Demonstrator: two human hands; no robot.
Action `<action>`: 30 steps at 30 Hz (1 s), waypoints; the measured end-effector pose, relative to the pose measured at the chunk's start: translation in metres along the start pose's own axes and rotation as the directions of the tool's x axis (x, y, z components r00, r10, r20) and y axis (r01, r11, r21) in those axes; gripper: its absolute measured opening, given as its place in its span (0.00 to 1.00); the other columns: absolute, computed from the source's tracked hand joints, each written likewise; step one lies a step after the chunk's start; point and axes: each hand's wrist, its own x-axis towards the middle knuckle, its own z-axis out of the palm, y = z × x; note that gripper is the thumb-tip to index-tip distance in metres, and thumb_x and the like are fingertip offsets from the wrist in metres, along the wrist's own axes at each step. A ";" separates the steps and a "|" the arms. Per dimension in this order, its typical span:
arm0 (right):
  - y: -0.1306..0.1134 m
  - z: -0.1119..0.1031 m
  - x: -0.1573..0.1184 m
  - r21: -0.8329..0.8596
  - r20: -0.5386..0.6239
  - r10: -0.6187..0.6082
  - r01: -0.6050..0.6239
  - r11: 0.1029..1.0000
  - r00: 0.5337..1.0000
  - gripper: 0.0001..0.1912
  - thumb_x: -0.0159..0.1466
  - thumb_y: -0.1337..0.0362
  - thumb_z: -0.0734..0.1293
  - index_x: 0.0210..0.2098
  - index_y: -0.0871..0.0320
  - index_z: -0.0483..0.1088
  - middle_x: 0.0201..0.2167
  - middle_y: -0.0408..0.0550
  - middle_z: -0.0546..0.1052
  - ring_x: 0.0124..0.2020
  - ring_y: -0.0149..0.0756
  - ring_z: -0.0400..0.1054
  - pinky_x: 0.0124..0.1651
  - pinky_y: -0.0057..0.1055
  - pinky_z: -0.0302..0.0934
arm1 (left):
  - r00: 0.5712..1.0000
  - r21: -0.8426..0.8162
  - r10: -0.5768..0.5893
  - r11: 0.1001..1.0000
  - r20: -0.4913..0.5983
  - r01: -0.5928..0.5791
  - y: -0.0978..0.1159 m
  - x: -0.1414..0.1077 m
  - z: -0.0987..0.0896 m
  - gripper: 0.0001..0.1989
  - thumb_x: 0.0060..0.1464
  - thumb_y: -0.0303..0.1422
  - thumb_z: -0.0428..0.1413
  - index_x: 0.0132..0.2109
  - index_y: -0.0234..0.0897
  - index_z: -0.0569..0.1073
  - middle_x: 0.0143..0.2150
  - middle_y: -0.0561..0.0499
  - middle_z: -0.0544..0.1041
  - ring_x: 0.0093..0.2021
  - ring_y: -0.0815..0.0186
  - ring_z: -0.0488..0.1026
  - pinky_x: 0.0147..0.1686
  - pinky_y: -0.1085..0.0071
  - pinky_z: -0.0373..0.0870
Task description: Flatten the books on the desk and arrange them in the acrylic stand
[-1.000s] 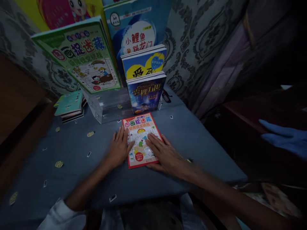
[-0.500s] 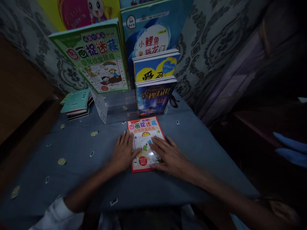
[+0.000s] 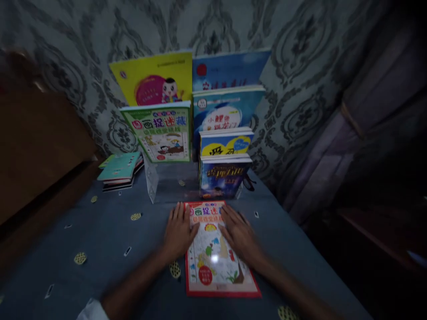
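Red book [image 3: 216, 254] flat on table [image 3: 110, 222], before rack [image 3: 152, 183]. R hand [image 3: 240, 232] now higher on cover, lower half bared; L hand [image 3: 179, 233] at opp. edge. Both flat, fingers extended, grasping nothing.

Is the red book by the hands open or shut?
Shut. The red book lies flat, its front cover facing up, with the left hand and right hand at its sides.

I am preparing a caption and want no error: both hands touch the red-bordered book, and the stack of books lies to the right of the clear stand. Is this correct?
Not quite: in the head view, the stack of books lies to the left of the clear stand. The rest holds: the left hand and the right hand touch the red-bordered book.
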 end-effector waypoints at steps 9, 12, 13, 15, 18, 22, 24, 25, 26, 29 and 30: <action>-0.015 0.052 -0.046 -0.054 -0.349 -0.072 0.057 0.997 0.934 0.25 0.70 0.61 0.57 0.65 0.56 0.65 0.65 0.58 0.69 0.65 0.53 0.63 0.59 0.52 0.66 | 1.000 -0.424 -0.030 0.906 -0.009 0.023 -0.004 -0.001 0.001 0.31 0.62 0.38 0.49 0.68 0.28 0.62 0.72 0.33 0.56 0.74 0.47 0.50 0.70 0.45 0.48; -0.022 0.054 -0.049 -0.068 -0.377 -0.071 0.049 0.996 0.923 0.25 0.69 0.60 0.59 0.65 0.53 0.65 0.65 0.56 0.69 0.67 0.57 0.60 0.58 0.57 0.66 | 0.997 -0.722 -0.061 0.692 -0.049 0.007 -0.006 0.000 0.005 0.32 0.58 0.37 0.54 0.67 0.32 0.64 0.71 0.37 0.62 0.72 0.50 0.57 0.70 0.52 0.51; -0.024 0.054 -0.050 -0.071 -0.386 -0.070 0.046 0.996 0.920 0.25 0.69 0.60 0.59 0.64 0.53 0.66 0.65 0.56 0.69 0.68 0.59 0.58 0.58 0.58 0.65 | 0.995 -0.809 -0.088 0.588 -0.052 0.010 -0.006 0.001 0.005 0.32 0.56 0.38 0.56 0.67 0.34 0.64 0.70 0.38 0.63 0.71 0.51 0.59 0.70 0.55 0.53; -0.028 0.053 -0.052 -0.066 -0.394 -0.068 0.046 0.997 0.916 0.25 0.69 0.60 0.59 0.64 0.52 0.66 0.65 0.55 0.69 0.69 0.60 0.55 0.59 0.61 0.65 | 0.984 -0.935 -0.177 0.351 -0.017 0.047 -0.005 0.003 0.003 0.33 0.53 0.38 0.61 0.65 0.36 0.66 0.69 0.40 0.66 0.69 0.52 0.62 0.68 0.59 0.58; -0.035 0.046 -0.055 -0.035 -0.394 -0.067 0.058 0.998 0.917 0.24 0.69 0.61 0.59 0.62 0.53 0.68 0.65 0.57 0.68 0.70 0.61 0.52 0.59 0.61 0.65 | 0.923 -0.989 -0.358 0.003 0.138 0.149 -0.001 0.006 -0.005 0.33 0.45 0.35 0.67 0.59 0.36 0.70 0.64 0.38 0.71 0.64 0.50 0.68 0.60 0.61 0.68; -0.048 0.029 -0.059 0.062 -0.322 -0.065 0.089 0.994 0.945 0.25 0.69 0.63 0.58 0.64 0.57 0.66 0.66 0.60 0.66 0.71 0.60 0.50 0.61 0.62 0.63 | 0.870 -0.923 -0.366 -0.318 0.330 0.216 0.011 0.001 -0.012 0.25 0.44 0.34 0.68 0.49 0.34 0.73 0.45 0.41 0.82 0.47 0.51 0.81 0.44 0.63 0.77; -0.053 0.019 -0.060 0.130 -0.284 -0.048 0.088 0.988 0.958 0.25 0.70 0.63 0.58 0.65 0.56 0.65 0.67 0.60 0.65 0.72 0.57 0.48 0.64 0.62 0.60 | 0.849 -0.899 -0.383 -0.382 0.364 0.213 0.017 -0.004 -0.012 0.22 0.45 0.36 0.69 0.46 0.34 0.74 0.36 0.45 0.82 0.37 0.54 0.82 0.38 0.64 0.77; -0.056 0.014 -0.061 0.165 -0.273 -0.043 0.091 0.982 0.961 0.25 0.70 0.63 0.58 0.66 0.56 0.64 0.68 0.59 0.64 0.73 0.56 0.47 0.65 0.62 0.58 | 0.829 -0.893 -0.410 -0.396 0.379 0.213 0.019 -0.006 -0.012 0.21 0.46 0.37 0.69 0.46 0.34 0.74 0.33 0.47 0.82 0.34 0.56 0.82 0.36 0.66 0.77; -0.058 0.011 -0.061 0.206 -0.259 -0.032 0.088 0.975 0.965 0.25 0.71 0.62 0.58 0.66 0.56 0.63 0.69 0.59 0.62 0.73 0.55 0.46 0.66 0.61 0.57 | 0.810 -0.889 -0.435 -0.403 0.393 0.215 0.020 -0.008 -0.012 0.21 0.47 0.38 0.68 0.46 0.34 0.74 0.32 0.48 0.82 0.33 0.58 0.82 0.35 0.67 0.77; -0.063 0.003 -0.059 0.360 -0.208 0.069 0.011 0.933 0.976 0.27 0.72 0.59 0.56 0.69 0.56 0.59 0.73 0.59 0.54 0.73 0.50 0.46 0.69 0.54 0.55 | 0.793 -0.887 -0.458 -0.411 0.401 0.211 0.022 -0.011 -0.014 0.19 0.51 0.39 0.66 0.46 0.35 0.75 0.35 0.49 0.82 0.32 0.63 0.81 0.36 0.69 0.77; -0.064 0.001 -0.058 0.419 -0.197 0.133 -0.039 0.907 0.971 0.28 0.72 0.57 0.56 0.69 0.57 0.57 0.73 0.59 0.53 0.73 0.49 0.47 0.69 0.52 0.54 | 0.802 -0.894 -0.460 -0.404 0.381 0.193 0.023 -0.011 -0.016 0.18 0.52 0.40 0.66 0.46 0.34 0.75 0.37 0.48 0.83 0.33 0.63 0.81 0.37 0.69 0.77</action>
